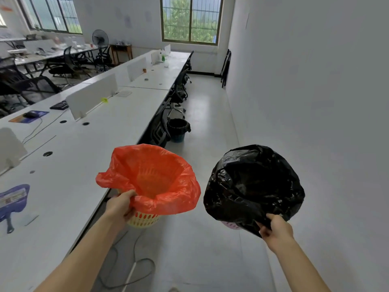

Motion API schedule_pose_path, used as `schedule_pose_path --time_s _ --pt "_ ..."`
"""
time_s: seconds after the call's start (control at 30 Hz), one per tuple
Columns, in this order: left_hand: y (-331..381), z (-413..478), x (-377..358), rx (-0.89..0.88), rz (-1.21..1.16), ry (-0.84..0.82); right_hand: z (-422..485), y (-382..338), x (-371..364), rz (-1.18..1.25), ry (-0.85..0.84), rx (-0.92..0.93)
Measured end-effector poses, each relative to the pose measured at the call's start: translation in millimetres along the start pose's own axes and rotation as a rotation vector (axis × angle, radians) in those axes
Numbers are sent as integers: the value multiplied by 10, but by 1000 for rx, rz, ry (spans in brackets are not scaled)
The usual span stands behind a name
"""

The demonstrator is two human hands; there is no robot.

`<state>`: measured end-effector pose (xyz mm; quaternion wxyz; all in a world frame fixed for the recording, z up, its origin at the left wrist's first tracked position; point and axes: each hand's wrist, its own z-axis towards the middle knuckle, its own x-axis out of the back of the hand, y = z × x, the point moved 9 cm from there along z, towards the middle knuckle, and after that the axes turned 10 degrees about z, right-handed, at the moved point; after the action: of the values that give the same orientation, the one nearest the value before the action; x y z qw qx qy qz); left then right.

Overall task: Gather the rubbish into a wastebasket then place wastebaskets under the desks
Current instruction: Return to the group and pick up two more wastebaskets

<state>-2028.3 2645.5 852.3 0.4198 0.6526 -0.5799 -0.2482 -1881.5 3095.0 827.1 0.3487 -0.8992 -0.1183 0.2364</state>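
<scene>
A person is standing in the aisle between a long row of white desks (84, 157) and a plain wall (315, 102), holding one wastebasket in each hand above the pale floor (200, 249). The left hand (121, 204) is gripping the near rim of a yellow wastebasket (144, 221), its fingers curling round the edge and pinching the orange liner (151, 178) that is draping over it. The basket's mouth is facing up, and its lattice is showing through the thin plastic. The right hand (275, 229) is clamping its fingers on a fold of a black bag (252, 186), which is covering a pink wastebasket (228, 224) so fully that only a small strip of the rim is peeking out beneath. The two baskets are hanging side by side, close but not touching, and the yellow one is hanging just off the desk edge. Farther down the aisle a blue wastebasket (177, 131) with a black liner is standing on the floor, just beside a black office chair (157, 127) at the desks. A dark cable (147, 259) is looping across the floor near the left forearm. White partitions (92, 98) are dividing the desks, and beyond them a keyboard (60, 105) and a mouse mat (29, 116) are lying on the far side.
</scene>
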Motion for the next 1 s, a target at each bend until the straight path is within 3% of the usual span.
schedule_pose_path --time_s 0.13,0.43,0.67,1.0 --pt "1029 1140 -688 -26 25 -39 919 -411 -1141 22 -23 2" --pt "2581 2675 -2010 -81 79 -108 2139 -1309 -2640 46 33 89" --pt "3361 3870 -3243 -52 77 -154 3566 -1752 -3847 58 18 61" --pt "4575 5415 -4373 0 82 -76 5547 -2578 -5768 -34 -23 6"
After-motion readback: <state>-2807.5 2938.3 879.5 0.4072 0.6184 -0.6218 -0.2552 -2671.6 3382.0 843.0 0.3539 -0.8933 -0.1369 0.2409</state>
